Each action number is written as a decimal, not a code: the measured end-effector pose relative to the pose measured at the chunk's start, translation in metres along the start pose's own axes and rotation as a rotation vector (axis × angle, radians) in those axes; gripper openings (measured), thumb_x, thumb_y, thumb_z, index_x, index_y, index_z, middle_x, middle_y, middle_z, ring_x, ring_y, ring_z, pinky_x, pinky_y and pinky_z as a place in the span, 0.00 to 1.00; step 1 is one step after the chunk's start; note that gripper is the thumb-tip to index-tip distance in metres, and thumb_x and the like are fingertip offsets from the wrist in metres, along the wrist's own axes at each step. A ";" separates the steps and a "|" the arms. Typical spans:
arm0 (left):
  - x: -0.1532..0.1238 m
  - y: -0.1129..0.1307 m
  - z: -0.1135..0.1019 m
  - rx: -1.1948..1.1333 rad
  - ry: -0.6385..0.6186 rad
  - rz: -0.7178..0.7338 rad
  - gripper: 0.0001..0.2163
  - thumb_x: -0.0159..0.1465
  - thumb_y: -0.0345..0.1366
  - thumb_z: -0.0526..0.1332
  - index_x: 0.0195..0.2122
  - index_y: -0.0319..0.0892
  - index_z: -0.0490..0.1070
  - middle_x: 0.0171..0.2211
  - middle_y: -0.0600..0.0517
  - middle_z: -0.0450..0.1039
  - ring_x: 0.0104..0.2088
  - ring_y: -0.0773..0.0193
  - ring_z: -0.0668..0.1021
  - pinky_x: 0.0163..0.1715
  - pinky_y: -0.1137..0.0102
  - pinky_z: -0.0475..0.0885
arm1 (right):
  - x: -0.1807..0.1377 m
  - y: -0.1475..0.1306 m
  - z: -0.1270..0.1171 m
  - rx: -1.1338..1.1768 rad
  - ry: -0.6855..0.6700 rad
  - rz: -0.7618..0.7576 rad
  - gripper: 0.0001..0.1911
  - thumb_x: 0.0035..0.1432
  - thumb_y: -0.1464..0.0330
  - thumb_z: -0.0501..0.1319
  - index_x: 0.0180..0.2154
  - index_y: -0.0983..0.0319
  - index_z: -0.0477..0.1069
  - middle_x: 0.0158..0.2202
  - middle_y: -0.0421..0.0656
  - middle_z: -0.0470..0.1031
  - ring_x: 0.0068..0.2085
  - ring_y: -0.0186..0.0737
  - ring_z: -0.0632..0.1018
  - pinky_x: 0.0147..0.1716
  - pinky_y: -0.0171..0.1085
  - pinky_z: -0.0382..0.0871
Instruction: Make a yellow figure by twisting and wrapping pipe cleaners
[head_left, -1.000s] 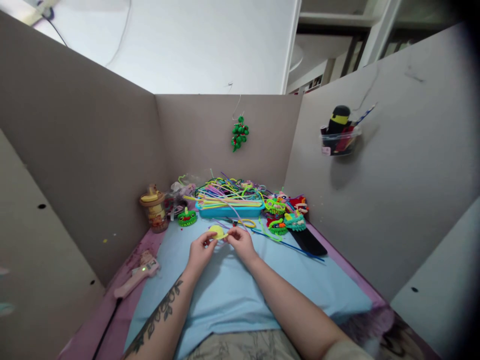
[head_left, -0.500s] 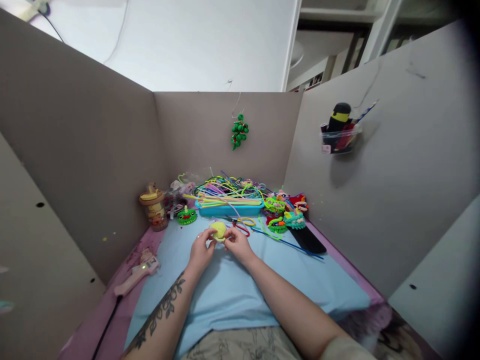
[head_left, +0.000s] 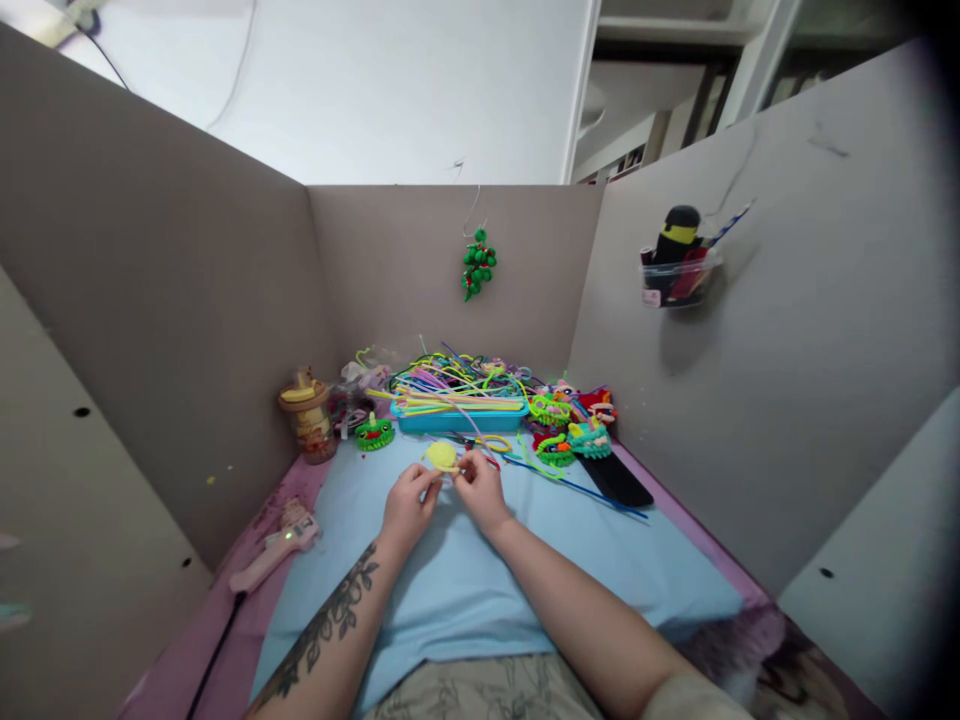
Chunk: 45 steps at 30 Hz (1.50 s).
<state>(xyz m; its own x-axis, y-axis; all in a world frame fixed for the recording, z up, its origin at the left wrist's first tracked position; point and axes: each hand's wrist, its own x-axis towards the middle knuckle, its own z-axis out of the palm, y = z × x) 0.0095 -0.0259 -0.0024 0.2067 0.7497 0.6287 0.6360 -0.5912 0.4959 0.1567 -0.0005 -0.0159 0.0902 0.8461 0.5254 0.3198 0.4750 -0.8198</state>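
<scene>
A small round yellow pipe-cleaner piece is held above the blue cloth, a short yellow strand along its lower edge. My left hand pinches the strand below the piece with thumb and forefinger. At its right side, my right hand grips the same piece between fingertips, the thumb tucked under. Just beyond my right hand lie scissors with yellow and red handles, partly covered by that hand. The exact contact of the fingertips is too small to make out.
A blue tray heaped with pipe cleaners stands behind. Finished fuzzy figures sit at right, near a black strip. A green figure, a lidded cup and a pink glue gun are at left. Grey panels enclose the table.
The round yellow piece has tipped and now shows above the fingertips. My left fingers have moved off its face, down to the strand at its lower edge.
</scene>
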 end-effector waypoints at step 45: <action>0.001 -0.001 0.008 -0.050 -0.073 -0.355 0.10 0.59 0.41 0.54 0.28 0.41 0.70 0.17 0.56 0.64 0.19 0.68 0.65 0.22 0.74 0.54 | -0.003 0.004 0.004 -0.260 -0.164 -0.194 0.10 0.55 0.73 0.52 0.40 0.62 0.66 0.36 0.45 0.75 0.37 0.41 0.76 0.37 0.37 0.68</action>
<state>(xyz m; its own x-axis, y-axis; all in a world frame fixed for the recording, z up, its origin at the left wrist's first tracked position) 0.0145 -0.0218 -0.0067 0.0333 0.9292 0.3680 0.6409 -0.3024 0.7055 0.1544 -0.0001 -0.0218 -0.1409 0.7839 0.6046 0.5476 0.5705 -0.6121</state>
